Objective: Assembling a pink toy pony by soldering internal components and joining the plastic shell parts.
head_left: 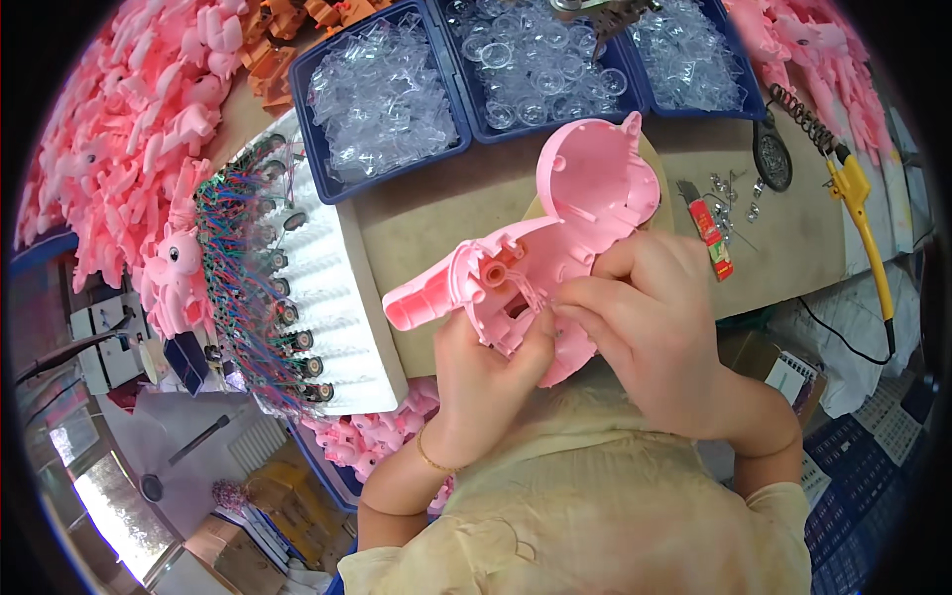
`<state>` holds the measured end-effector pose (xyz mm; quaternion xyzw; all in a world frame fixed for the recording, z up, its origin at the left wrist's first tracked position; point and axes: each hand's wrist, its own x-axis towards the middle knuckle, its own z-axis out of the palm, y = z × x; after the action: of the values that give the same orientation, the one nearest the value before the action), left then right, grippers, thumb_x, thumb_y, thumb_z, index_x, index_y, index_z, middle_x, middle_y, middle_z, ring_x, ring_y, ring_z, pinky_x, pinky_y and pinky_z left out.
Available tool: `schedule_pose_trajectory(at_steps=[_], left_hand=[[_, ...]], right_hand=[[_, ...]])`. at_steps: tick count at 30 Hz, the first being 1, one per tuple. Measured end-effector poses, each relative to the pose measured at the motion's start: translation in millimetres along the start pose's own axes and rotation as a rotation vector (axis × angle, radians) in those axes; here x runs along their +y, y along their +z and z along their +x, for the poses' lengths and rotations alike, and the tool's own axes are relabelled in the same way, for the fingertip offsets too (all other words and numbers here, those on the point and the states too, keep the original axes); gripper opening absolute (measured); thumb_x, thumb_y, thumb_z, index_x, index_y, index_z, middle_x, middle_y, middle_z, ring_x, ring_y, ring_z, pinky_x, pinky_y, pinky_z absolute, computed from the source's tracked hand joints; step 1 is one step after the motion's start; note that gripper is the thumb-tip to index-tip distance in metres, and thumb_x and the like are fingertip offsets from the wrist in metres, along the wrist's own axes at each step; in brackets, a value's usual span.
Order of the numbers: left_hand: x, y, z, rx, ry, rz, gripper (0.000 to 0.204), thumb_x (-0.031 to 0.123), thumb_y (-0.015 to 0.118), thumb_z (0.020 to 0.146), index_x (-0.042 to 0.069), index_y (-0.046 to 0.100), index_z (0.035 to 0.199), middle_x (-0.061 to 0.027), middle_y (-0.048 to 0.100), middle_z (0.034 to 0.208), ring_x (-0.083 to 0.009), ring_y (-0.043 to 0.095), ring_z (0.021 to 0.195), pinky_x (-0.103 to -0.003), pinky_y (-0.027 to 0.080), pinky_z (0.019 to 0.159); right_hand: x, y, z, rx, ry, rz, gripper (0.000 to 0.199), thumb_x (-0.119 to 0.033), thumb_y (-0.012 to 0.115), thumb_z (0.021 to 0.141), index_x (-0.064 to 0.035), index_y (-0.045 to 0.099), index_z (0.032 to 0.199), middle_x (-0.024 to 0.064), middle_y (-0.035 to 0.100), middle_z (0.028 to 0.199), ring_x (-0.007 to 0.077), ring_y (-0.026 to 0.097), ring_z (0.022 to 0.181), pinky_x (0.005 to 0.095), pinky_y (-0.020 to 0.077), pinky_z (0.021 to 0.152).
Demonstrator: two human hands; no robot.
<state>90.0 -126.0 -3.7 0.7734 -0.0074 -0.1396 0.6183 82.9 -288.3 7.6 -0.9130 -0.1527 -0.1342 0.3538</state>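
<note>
- A hollow, glossy pink plastic toy shell (595, 178) sits mid-view between both hands, its rounded half at 1 o'clock and its stubby grip at 9.
- Progress, judging by its look: a round orange part (494, 273) is seated inside, yet the shell lies open – closing seems undone.
- The person's left hand (486, 372) grips the shell's lower edge, thumb toward the inside.
- The person's right hand (659, 327) has its fingertips bunched at the opening; whether they pinch a small part, I cannot tell – knuckles hide it.
- At 9 o'clock, a ribbed white foam tray (347, 297) carrying coloured wires (228, 248) crowds the grip.
- From 11 to 1 o'clock, blue plastic bins (402, 172) of clear pieces limit room beyond.
- At 2 o'clock, near the right hand, lie loose metal bits (734, 203) and a slim red packet (710, 236).
- Far at 10 o'clock: heaped pink figures (129, 129).
</note>
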Motion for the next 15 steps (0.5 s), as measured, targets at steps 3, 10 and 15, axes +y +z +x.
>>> schedule_pose_trajectory(at_steps=[3,10,15], left_hand=[[-3.0,-0.6,3.1,-0.004,0.003,0.018,0.024,0.007,0.065,0.076,-0.005,0.061,0.096,-0.0086,0.066,0.08,-0.0113,0.059,0.068,-0.027,0.049,0.064],[-9.9,4.3,3.5,0.01,0.039,0.078,0.029,0.008,0.068,0.073,-0.005,0.06,0.097,-0.0111,0.067,0.081,-0.0127,0.062,0.069,-0.026,0.05,0.063],[-3.1,4.3,1.5,-0.024,0.006,0.195,0.03,0.008,0.068,0.071,-0.005,0.06,0.097,-0.0117,0.066,0.081,-0.0153,0.063,0.067,-0.028,0.05,0.063]], right_hand=[[-0.1,-0.3,-3.5,0.017,-0.012,-0.027,0.022,-0.007,0.072,0.064,-0.0089,0.063,0.083,0.0026,0.052,0.081,0.0216,0.05,0.077,0.0339,0.0335,0.07],[-10.1,4.4,-6.7,0.035,0.001,-0.136,0.024,-0.004,0.07,0.062,-0.0084,0.062,0.084,0.0022,0.051,0.083,0.0213,0.049,0.079,0.0354,0.0329,0.071],[-14.9,4.2,-4.3,0.008,0.011,-0.15,0.026,-0.004,0.07,0.06,-0.0083,0.062,0.084,0.0014,0.051,0.081,0.0213,0.049,0.077,0.035,0.0326,0.07]])
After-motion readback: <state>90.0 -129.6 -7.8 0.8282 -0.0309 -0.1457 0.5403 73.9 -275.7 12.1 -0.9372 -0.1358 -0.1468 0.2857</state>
